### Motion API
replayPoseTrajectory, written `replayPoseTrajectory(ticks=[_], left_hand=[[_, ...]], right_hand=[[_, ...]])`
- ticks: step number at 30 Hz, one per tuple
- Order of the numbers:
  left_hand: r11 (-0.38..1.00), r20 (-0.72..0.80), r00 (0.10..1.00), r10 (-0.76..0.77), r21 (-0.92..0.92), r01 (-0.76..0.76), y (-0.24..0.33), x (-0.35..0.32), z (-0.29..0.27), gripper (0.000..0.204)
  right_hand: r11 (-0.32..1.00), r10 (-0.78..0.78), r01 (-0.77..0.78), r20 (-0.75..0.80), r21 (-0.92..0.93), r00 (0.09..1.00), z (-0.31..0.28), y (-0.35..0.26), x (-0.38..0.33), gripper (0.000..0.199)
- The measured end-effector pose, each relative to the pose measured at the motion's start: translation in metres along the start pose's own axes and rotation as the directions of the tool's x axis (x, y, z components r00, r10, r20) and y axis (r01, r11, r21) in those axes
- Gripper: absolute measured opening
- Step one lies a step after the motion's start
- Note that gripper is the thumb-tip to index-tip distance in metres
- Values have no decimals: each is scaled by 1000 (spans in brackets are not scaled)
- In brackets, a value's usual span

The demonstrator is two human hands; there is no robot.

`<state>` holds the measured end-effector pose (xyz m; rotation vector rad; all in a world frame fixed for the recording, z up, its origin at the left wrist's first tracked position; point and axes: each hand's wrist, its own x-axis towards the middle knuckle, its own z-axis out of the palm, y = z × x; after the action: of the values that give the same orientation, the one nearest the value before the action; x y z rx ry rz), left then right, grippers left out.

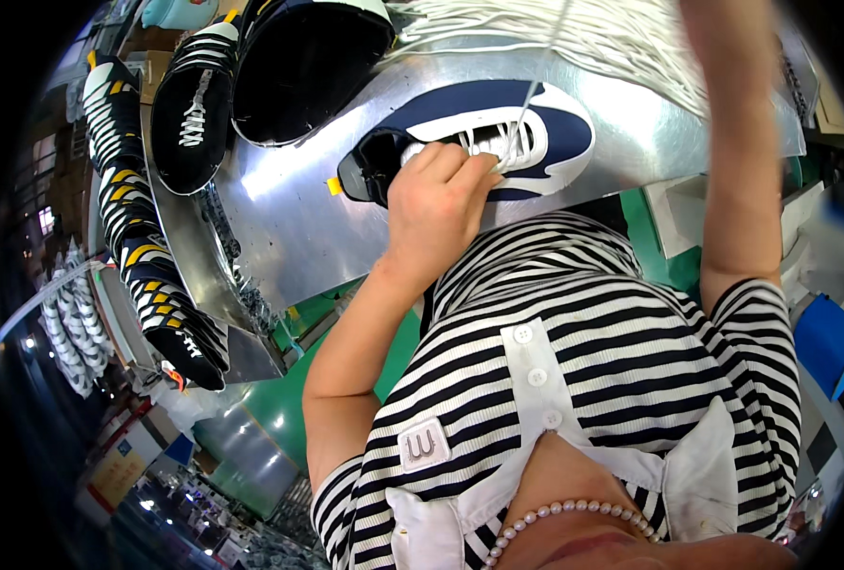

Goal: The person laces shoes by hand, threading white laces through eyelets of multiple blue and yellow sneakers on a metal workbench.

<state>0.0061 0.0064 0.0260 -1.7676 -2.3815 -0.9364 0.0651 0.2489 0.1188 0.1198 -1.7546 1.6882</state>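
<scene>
On the counter: a metal counter (298, 228) carries the work, its surface bent by the lens.
Far left: a row of black, white and yellow shoes (142, 247) runs down the counter's left edge, well apart from the hands.
Upper left: a black shoe with white lace (192, 104) lies beside a large dark upper (303, 62), both on the counter.
Shoe: a navy and white shoe (555, 133) lies on the counter just ahead of the striped shirt (583, 342).
Shoe axis: long axis runs left to right, slightly tilted; dark heel opening at the left, rounded toe to the right, eyelets facing up.
Left hand: the left hand (436, 204) rests on the shoe's left half, covering the opening; forearm rises from the lower left, elbow bent, wrist arched over the shoe.
Left fingers: curled together and pressed onto the eyelet area, pinning the shoe; fingertips touch the laced part.
Lace: a white lace (536, 81) rises taut from the eyelets toward the top edge.
Laces pile: a heap of white laces (621, 38) lies behind the shoe.
Right arm: the right forearm (740, 161) stands raised along the right side; its hand is out of view above, so I cannot tell how its fingers are set.
</scene>
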Motion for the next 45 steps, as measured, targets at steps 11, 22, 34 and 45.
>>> replayPoseTrajectory(ticks=[11,22,34,45], left_hand=[[695,104,746,-657,-300,654,-6,5,-11,64],[759,-158,764,-626,-351,549,-5,1,17,43],[854,-215,856,-470,-356,380,-5,1,17,37],[478,23,748,-663,-756,447,-18,-13,11,40]], right_hand=[[855,512,-497,97,-146,853,60,87,-83,17],[868,376,-333,50,-369,925,51,68,-98,24],[638,436,-80,273,-766,858,42,51,-92,11],[623,459,48,414,-781,786,63,56,-76,24]])
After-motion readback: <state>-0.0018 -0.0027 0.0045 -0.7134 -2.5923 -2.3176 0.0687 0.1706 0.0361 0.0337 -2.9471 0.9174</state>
